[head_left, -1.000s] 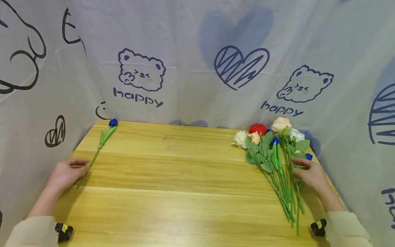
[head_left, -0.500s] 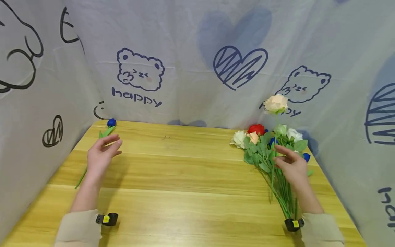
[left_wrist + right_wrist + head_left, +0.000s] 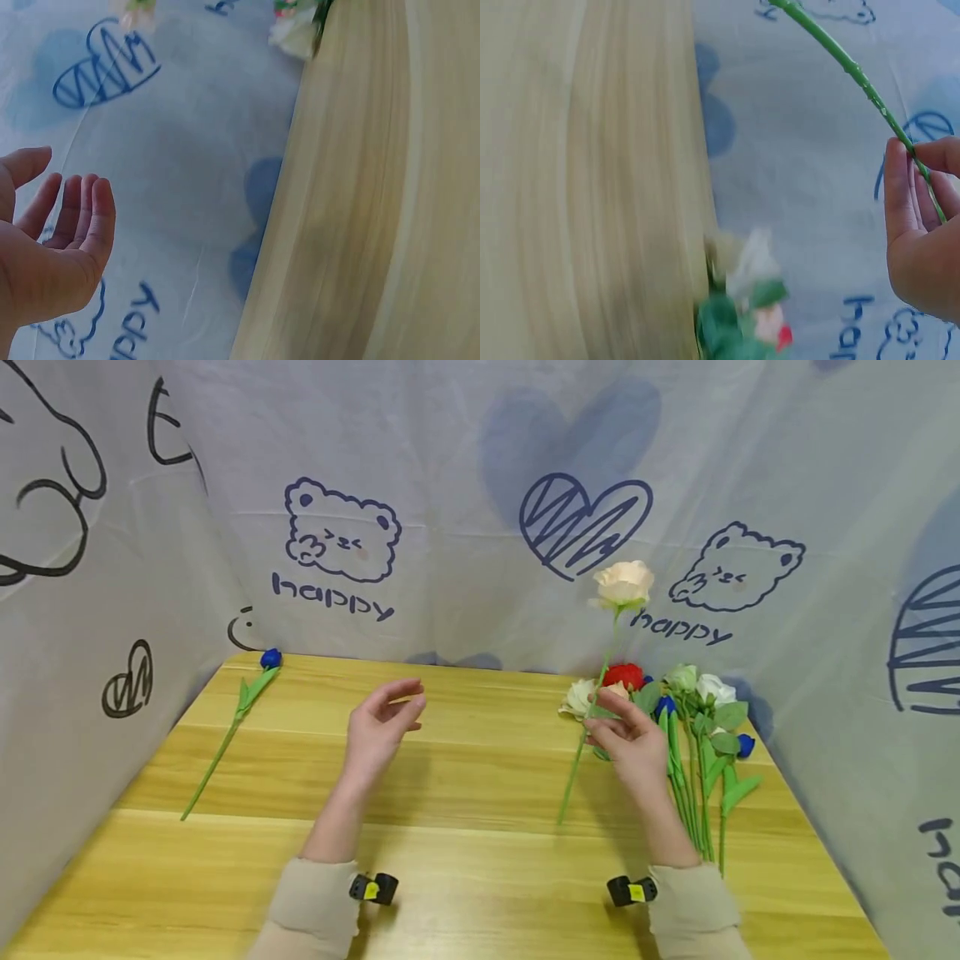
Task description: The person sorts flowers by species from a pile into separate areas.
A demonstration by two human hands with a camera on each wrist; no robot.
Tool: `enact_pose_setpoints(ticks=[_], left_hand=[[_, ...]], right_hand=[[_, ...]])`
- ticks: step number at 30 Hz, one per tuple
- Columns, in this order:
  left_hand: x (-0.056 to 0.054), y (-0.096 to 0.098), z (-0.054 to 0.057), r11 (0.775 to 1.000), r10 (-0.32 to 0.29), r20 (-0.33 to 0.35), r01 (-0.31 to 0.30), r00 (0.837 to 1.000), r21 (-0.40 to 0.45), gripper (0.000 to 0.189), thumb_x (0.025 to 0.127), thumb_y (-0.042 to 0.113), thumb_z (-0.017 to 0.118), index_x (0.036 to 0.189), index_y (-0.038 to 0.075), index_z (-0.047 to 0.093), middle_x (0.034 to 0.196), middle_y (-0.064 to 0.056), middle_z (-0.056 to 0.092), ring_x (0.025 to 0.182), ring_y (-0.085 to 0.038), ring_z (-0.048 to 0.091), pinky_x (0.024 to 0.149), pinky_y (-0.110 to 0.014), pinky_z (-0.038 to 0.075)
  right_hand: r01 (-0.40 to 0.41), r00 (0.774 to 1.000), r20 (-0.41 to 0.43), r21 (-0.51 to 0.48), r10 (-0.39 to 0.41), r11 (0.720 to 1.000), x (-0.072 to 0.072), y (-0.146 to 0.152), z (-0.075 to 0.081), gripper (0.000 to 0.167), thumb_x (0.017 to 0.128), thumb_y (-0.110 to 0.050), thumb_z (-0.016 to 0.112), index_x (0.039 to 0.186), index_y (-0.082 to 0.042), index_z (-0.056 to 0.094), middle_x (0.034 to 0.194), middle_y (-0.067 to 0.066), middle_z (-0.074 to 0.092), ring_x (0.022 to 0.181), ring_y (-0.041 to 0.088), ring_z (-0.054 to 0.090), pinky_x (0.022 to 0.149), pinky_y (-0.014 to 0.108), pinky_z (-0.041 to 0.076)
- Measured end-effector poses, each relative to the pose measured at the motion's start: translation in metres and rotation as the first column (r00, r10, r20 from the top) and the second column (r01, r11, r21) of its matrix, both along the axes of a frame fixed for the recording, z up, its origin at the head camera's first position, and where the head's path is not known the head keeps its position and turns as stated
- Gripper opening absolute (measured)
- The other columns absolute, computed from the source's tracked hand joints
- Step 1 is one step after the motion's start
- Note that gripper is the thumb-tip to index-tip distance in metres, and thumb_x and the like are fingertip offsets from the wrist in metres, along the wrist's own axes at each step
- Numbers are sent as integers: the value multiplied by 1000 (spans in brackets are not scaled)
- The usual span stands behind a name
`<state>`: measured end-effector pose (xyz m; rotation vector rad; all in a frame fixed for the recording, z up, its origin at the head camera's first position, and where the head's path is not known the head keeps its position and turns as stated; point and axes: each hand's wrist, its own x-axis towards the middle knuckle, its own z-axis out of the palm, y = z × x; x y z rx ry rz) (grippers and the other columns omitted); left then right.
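My right hand [image 3: 628,737] pinches the green stem of a pale peach artificial rose [image 3: 624,583] between thumb and fingers. The rose is raised above the table, its bloom up and its stem slanting down to the left. In the right wrist view the stem [image 3: 853,72] passes between the thumb and fingertips. My left hand [image 3: 381,727] is over the middle of the table with nothing in it, fingers loosely bent. Far to its left, a blue artificial tulip [image 3: 271,658] with green leaves lies alone on the table.
A bunch of artificial flowers lies at the right of the wooden table [image 3: 480,877], including a red rose [image 3: 625,676], a white rose [image 3: 716,689] and a blue tulip [image 3: 746,745]. Behind stands a pale curtain [image 3: 450,485] printed with bears and hearts.
My right hand has lifted the peach rose from the bunch and carried it left. My left hand has left the lone blue tulip and moved right, to mid-table.
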<state>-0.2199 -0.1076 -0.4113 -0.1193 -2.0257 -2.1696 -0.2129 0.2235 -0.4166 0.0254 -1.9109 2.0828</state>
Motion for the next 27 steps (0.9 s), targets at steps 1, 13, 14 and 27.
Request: enact_pose_setpoints(ticks=[1,13,14,27], left_hand=[[1,8,-2,1000,-22,-8,22,1000,3,37,100,8,70,135,-1,64,133,-18,65,106,-12,68,82,-25,60],[10,66,-22,950,-292,39,294,956,-105,31,100,12,71,131,6,70,133,-16,67,108,-26,70,83,-34,61],[10,68,-23,944,-308,45,311,950,-112,32,100,12,71,131,5,69,133,-17,67,108,-27,70,83,-35,61],[12,80,-34,938,-306,109,319,946,-135,24,96,-3,71,120,-1,72,115,-17,72,95,-25,73,76,-36,63]], right_hand=[[-8,1000,-12,-21,8,1000,-1,-6,-1,48,90,18,68,137,9,61,115,-3,75,89,7,73,75,27,63],[-108,994,-15,-119,107,987,-11,-64,-12,44,92,12,70,135,3,65,118,1,74,97,13,71,86,32,62],[-109,994,-10,-123,109,986,-12,-67,-14,44,92,12,71,134,2,66,117,1,73,98,14,71,87,32,62],[-119,991,56,-68,122,991,-16,-79,-26,41,92,8,74,132,0,68,129,19,69,103,17,70,87,27,60]])
